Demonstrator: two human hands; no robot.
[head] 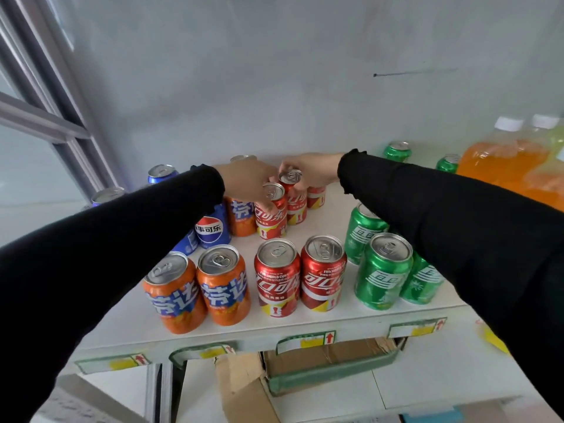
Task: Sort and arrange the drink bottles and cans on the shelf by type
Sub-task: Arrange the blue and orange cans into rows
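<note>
1. Left hand (244,181) curled around a red can (271,212) behind the front red pair (300,274) on the shelf (335,319).
2. Right hand (308,172) gripped a second red can (294,196), touching the first.
3. A cardboard box (329,355) stood open below the pair; contents unclear.
</note>
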